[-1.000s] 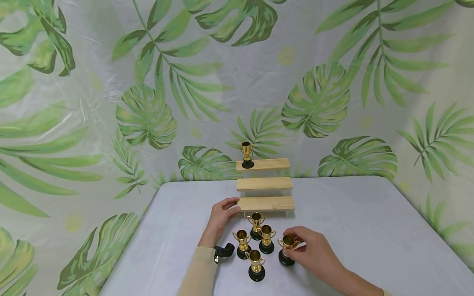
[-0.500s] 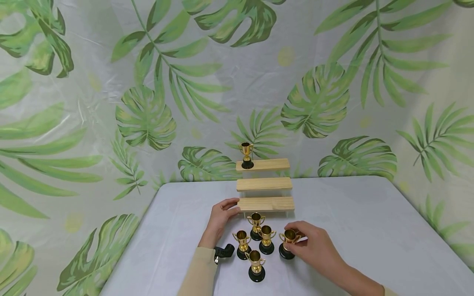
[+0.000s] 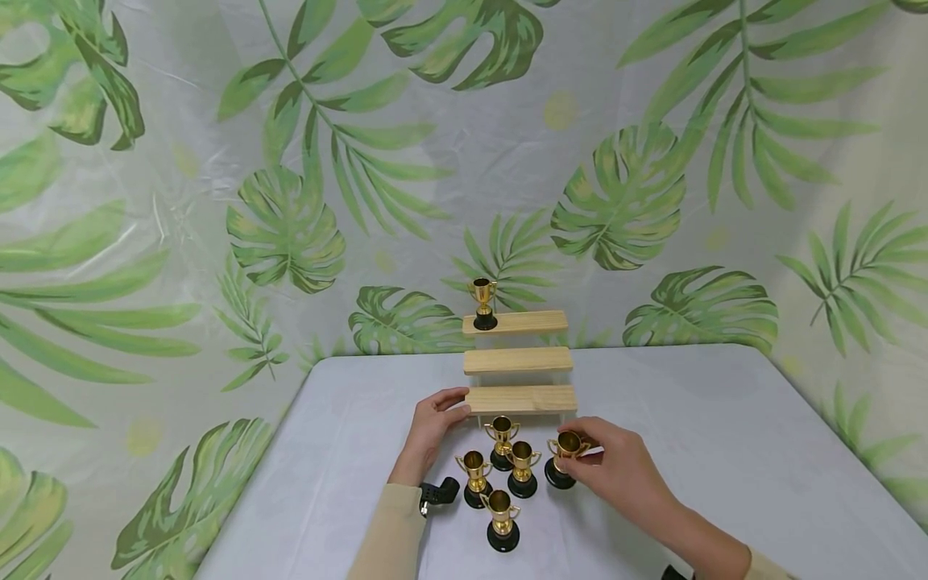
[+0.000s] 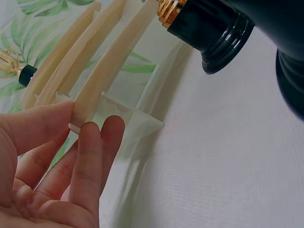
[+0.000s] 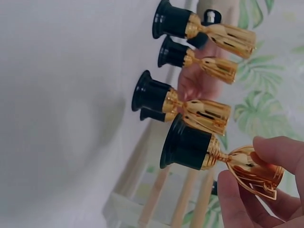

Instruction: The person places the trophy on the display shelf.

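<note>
My right hand pinches a small gold trophy cup with a black base by its bowl and handle. The cup is upright; I cannot tell whether its base touches the table. My left hand pinches the left end of the lowest board on a three-tier wooden display stand, thumb above and fingers below in the left wrist view. Several matching trophies stand between the hands, among them a front trophy and a back one. Another trophy stands at the left end of the top board.
A white cloth covers the table. Behind it hangs a leaf-patterned sheet. Clear supports hold up the boards. A black wrist device sits on the left wrist, close to the leftmost trophy.
My right hand has carried its trophy a little away from me, towards the stand. The left hand and the other trophies have stayed in place.
</note>
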